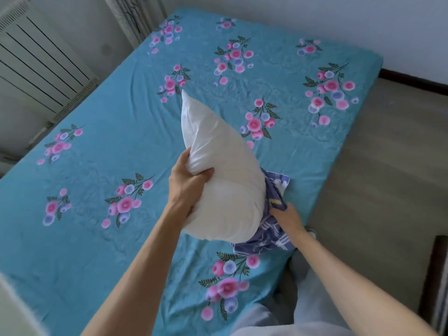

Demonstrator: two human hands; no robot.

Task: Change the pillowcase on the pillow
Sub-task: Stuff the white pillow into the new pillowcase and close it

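A bare white pillow is held up over the bed, tilted with one corner pointing away. My left hand grips its left edge, fingers dug into the filling. A blue-purple patterned pillowcase is bunched at the pillow's lower right end, lying partly on the bed. My right hand grips that bunched fabric beside the pillow. Whether the pillow's lower end is still inside the case is hidden.
The bed wears a turquoise sheet with pink and lilac flowers. A white radiator stands at the far left by the wall. Wooden floor runs along the bed's right side. My pale trouser legs are at the bed's near corner.
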